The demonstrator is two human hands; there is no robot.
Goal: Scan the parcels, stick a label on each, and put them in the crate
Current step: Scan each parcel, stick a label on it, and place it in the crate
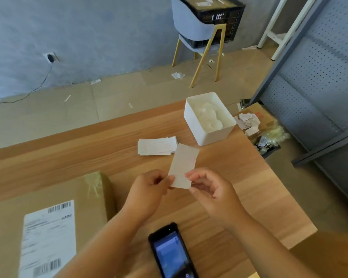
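Left hand [149, 187] and right hand [211, 189] pinch the label [184, 165] by its lower end, fingers [197, 174] curled, above the surface [249, 197]. Parcel [54, 189] lies just left; crate [219, 17] sits far back on a chair [191, 29]. I'd peel slowly from one corner, keep the label flat, and press it onto bare cardboard.

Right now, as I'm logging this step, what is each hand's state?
Left hand: pinching the lower left edge of the paper label.
Right hand: pinching the same label's lower right edge.
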